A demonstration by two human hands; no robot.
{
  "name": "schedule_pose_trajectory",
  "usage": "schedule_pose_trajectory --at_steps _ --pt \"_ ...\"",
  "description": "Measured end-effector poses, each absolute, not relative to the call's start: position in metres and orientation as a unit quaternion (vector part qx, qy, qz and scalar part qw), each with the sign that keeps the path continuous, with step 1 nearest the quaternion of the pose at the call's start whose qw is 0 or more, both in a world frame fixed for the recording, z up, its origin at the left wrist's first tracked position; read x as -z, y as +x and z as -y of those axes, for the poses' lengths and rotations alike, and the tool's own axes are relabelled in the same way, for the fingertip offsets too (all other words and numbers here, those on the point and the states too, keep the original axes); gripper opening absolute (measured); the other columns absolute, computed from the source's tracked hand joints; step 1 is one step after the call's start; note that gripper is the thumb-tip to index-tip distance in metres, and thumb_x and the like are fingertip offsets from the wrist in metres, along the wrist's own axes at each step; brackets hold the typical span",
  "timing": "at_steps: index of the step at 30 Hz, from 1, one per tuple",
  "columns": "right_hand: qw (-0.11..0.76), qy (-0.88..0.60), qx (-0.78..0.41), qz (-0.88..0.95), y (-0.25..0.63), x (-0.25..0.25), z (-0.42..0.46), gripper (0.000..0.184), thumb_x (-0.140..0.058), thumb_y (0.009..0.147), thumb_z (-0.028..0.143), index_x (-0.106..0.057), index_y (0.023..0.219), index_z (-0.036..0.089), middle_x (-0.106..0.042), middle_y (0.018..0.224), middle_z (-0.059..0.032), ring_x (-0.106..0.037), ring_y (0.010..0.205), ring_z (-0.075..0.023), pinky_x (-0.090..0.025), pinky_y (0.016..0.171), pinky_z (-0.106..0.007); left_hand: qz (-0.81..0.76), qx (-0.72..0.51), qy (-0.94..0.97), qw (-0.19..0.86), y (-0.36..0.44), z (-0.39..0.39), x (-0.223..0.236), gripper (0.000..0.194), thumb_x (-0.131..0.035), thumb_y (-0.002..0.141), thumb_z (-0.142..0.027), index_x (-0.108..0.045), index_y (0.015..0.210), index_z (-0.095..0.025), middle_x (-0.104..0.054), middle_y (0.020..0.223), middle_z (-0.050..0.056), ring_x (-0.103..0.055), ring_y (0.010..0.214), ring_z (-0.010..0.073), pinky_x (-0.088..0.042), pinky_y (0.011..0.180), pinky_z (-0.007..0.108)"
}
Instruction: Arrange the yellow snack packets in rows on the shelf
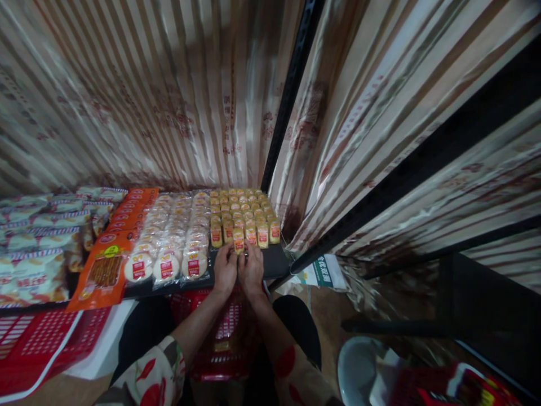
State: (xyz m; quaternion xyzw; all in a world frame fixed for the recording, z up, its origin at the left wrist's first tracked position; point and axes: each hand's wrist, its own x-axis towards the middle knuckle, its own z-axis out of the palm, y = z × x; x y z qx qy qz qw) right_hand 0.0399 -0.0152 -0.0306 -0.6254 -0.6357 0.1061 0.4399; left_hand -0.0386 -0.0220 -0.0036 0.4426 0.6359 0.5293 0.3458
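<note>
Between my left hand (225, 269) and my right hand (252, 269) stands a small yellow snack pack (239, 239) with a red label, at the shelf's front edge. The fingers of both hands are closed on its lower sides. Behind it, rows of similar yellow snack packs (242, 208) stand close together. Left of my hands are stacks of round white crackers (195, 265) in clear wrap, their red labels facing me. The pack in my hands sits slightly forward of the front row.
Orange snack bags (102, 269) and white-and-blue bags (31, 273) fill the shelf's left side. Below are red baskets (51, 338). A black post (291, 90) rises behind the shelf before striped plastic sheeting (169, 101). A pale basin (358, 366) is at lower right.
</note>
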Motion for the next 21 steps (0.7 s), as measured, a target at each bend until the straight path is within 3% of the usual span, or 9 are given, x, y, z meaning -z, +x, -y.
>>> schedule_pose_trajectory --at_steps 7,13,21 --pt "0.445 -0.613 -0.104 0.645 0.041 0.037 0.015 0.038 -0.039 0.082 0.015 -0.059 0.114 0.009 -0.060 0.108 -0.0150 -0.050 0.103 -0.0224 -0.040 0.094 -0.040 -0.625 -0.531 0.460 0.340 -0.038 0.020 0.008 0.025 -0.047 0.075 -0.012 -0.064 0.093 -0.017 -0.063 0.105 0.008 -0.056 0.102 0.0177 -0.040 0.100 0.037" --pt "0.464 -0.601 -0.099 0.643 0.044 0.032 0.018 0.036 -0.037 0.084 0.014 -0.061 0.110 0.016 -0.060 0.113 -0.0114 -0.050 0.107 -0.0201 -0.041 0.095 -0.040 -0.611 -0.538 0.480 0.326 -0.037 0.021 0.017 0.026 -0.046 0.076 -0.013 -0.064 0.093 -0.020 -0.064 0.108 0.007 -0.057 0.105 0.0177 -0.040 0.101 0.038" --pt "0.450 -0.593 -0.073 0.663 0.058 0.026 0.015 0.045 -0.034 0.084 0.011 -0.055 0.123 0.015 -0.056 0.127 -0.0109 -0.044 0.122 -0.0202 -0.036 0.102 -0.044 -0.599 -0.537 0.523 0.281 -0.037 0.025 0.028 0.029 -0.046 0.079 -0.018 -0.063 0.101 -0.020 -0.062 0.114 0.008 -0.053 0.112 0.0195 -0.037 0.105 0.041"
